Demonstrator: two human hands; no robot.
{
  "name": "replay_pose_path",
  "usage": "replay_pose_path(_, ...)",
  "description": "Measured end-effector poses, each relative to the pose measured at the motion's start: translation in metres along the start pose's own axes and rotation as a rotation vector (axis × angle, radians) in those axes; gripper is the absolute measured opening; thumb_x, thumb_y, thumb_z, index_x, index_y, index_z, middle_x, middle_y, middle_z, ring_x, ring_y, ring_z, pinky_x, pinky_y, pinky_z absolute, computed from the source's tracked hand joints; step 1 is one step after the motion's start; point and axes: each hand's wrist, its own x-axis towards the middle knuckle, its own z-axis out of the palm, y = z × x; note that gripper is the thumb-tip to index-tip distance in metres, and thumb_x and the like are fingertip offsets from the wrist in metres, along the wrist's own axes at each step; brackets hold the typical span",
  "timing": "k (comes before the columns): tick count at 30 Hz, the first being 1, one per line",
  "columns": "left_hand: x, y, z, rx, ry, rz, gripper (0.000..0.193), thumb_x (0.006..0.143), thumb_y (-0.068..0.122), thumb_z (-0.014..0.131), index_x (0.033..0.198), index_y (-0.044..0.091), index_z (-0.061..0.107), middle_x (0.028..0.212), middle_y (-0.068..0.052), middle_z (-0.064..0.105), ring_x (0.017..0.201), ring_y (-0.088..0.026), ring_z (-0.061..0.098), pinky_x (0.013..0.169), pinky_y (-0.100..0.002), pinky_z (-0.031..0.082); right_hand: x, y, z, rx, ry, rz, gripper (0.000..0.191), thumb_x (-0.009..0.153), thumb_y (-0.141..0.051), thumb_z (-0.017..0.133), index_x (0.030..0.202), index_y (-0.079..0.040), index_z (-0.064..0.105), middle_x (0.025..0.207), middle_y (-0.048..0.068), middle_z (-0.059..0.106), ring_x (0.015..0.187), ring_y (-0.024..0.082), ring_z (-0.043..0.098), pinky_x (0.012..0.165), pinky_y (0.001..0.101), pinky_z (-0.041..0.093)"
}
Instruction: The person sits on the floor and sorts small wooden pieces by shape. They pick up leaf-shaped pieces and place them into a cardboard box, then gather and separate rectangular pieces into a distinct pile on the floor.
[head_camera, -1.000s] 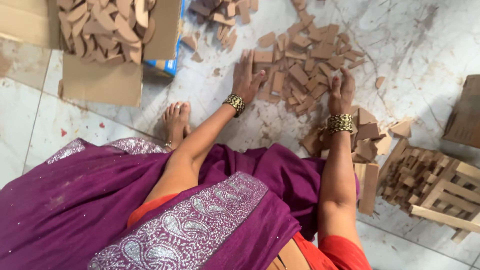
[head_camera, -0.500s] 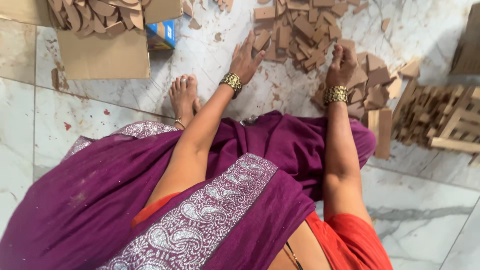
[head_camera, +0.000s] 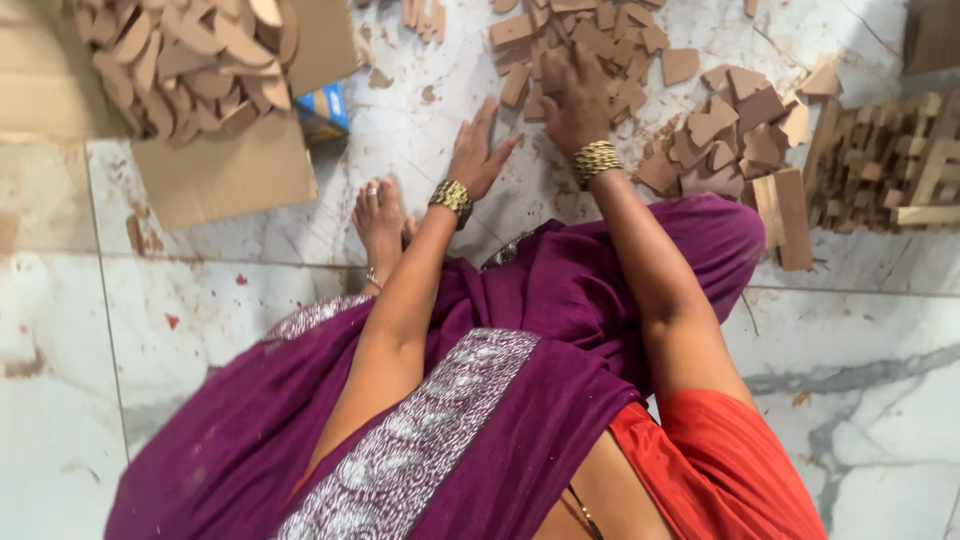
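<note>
I sit on a marble floor (head_camera: 200, 300) in purple and red cloth. My left hand (head_camera: 480, 152) rests flat on the floor, fingers spread, holding nothing, just short of a heap of small flat wooden pieces (head_camera: 580, 40). My right hand (head_camera: 578, 95) lies palm down on the near edge of that heap, fingers curled over some pieces; whether it grips one is hidden. Both wrists wear gold bangles. A second heap of wooden pieces (head_camera: 730, 130) lies to the right of my right wrist.
A cardboard box (head_camera: 220, 170) full of curved wooden pieces (head_camera: 190, 60) stands at the far left, with a small blue carton (head_camera: 325, 110) beside it. Stacked wooden frames (head_camera: 890, 160) lie at the right. My bare foot (head_camera: 380, 225) is under my left forearm.
The view has swung nearer and lower. My left hand has slid off the heap onto bare floor, and my right hand has moved left onto the main heap.
</note>
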Motion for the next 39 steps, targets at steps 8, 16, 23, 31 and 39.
replay_pose_path(8,-0.003,-0.015,0.001,-0.018,0.008,0.134,0.082,0.101,0.032,0.066,0.162,0.002,0.020,0.163,-0.020,0.039,0.153,-0.035,0.034,0.126,-0.051,0.018,0.003,0.001,0.012,-0.161,-0.065,0.112,0.075,0.089,-0.024,0.076,0.155,-0.011,0.044,0.146,0.016,0.051,0.136,0.041,0.046,0.112,0.0529,0.037)
replay_pose_path(16,0.004,-0.015,-0.003,-0.004,-0.059,-0.048,0.080,0.097,0.030,0.068,0.161,0.006,0.026,0.154,-0.016,0.051,0.143,-0.034,0.047,0.127,-0.046,0.031,0.017,0.025,0.020,0.035,-0.007,0.135,0.047,0.099,-0.021,0.072,0.144,-0.015,0.058,0.127,0.011,0.067,0.123,0.033,0.060,0.108,0.0474,0.048)
replay_pose_path(23,0.003,-0.017,0.008,0.149,0.024,0.072,0.081,0.094,0.029,0.070,0.158,0.003,0.028,0.150,-0.026,0.050,0.141,-0.041,0.046,0.121,-0.047,0.029,0.040,0.093,-0.041,1.282,0.360,0.556,0.068,0.091,-0.007,0.080,0.148,-0.020,0.045,0.124,0.012,0.073,0.104,0.025,0.076,0.080,0.0354,0.068)
replay_pose_path(31,0.048,0.017,-0.030,0.226,-0.120,-0.216,0.054,0.096,0.042,0.066,0.143,0.018,0.054,0.123,-0.016,0.070,0.114,-0.035,0.065,0.096,-0.049,0.053,0.037,0.134,-0.043,1.121,0.311,0.643,0.038,0.096,-0.018,0.086,0.126,-0.010,0.063,0.104,0.014,0.071,0.085,0.026,0.071,0.069,0.0362,0.065)
replay_pose_path(39,0.091,0.074,-0.009,0.333,0.289,-0.023,0.044,0.085,0.034,0.078,0.120,0.014,0.062,0.126,-0.012,0.065,0.109,-0.033,0.064,0.083,-0.045,0.056,0.047,0.067,-0.009,0.083,0.208,0.043,0.041,0.080,-0.014,0.090,0.114,-0.007,0.067,0.106,0.013,0.069,0.092,0.036,0.069,0.078,0.0445,0.056)
